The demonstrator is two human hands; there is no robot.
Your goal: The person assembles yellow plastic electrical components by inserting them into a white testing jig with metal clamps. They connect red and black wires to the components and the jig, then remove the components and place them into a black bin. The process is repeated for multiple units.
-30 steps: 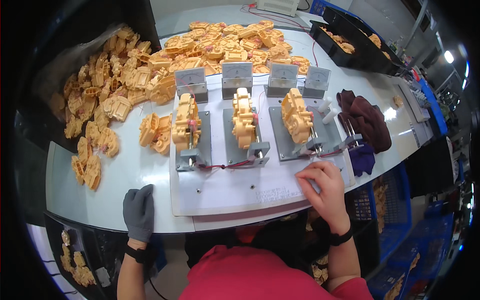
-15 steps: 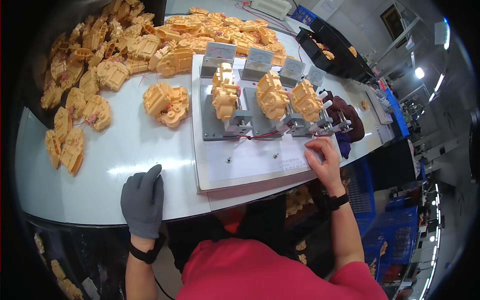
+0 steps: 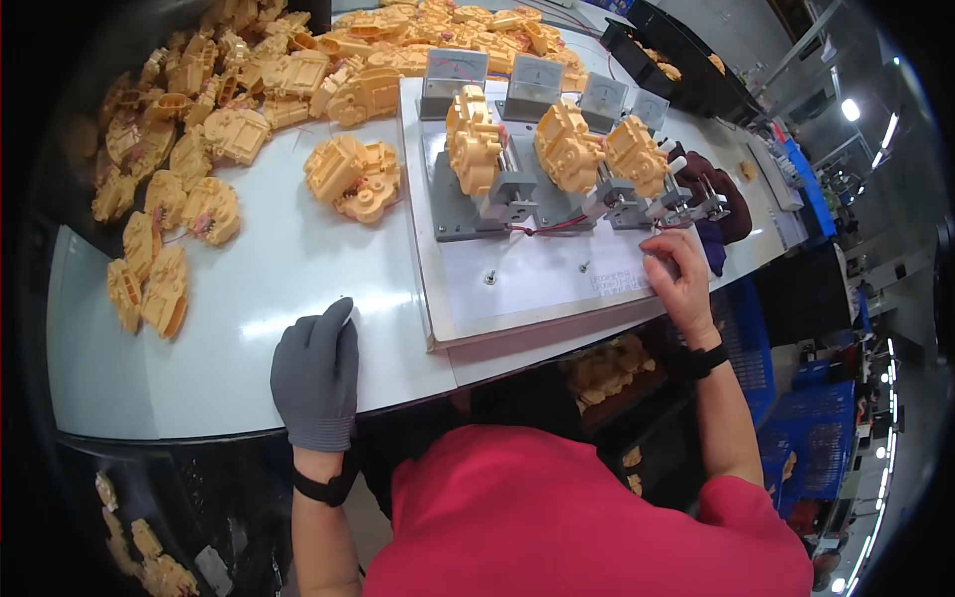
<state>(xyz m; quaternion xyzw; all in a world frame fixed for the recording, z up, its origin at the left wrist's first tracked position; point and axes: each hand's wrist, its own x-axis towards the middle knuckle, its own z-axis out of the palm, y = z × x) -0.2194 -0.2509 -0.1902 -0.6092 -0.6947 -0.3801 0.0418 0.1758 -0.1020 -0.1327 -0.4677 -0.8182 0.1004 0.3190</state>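
Observation:
My left hand [image 3: 316,373], in a grey glove, lies on the white table near its front edge, fingers outstretched and holding nothing. At the front right of a white board [image 3: 517,298] is my bare right hand [image 3: 680,277], its fingers loosely bent with the thumb apart and nothing visible in them. The hand is just below a small metal clamp [image 3: 671,211]. Three yellow plastic gear housings [image 3: 476,141] sit tilted on grey fixtures [image 3: 463,214] on the board, each with a panel meter [image 3: 455,77] behind. Another yellow housing pair [image 3: 353,179] lies left of the board.
A large heap of yellow housings [image 3: 239,129] covers the table's far left and back. Black bins [image 3: 686,75] stand at the back right. A dark maroon cloth [image 3: 731,204] lies beyond the board's right side. Blue crates [image 3: 811,438] are below at right.
The whole view has shifted, so the table and board appear farther right and higher. Both hands keep nearly the same places on the table and board.

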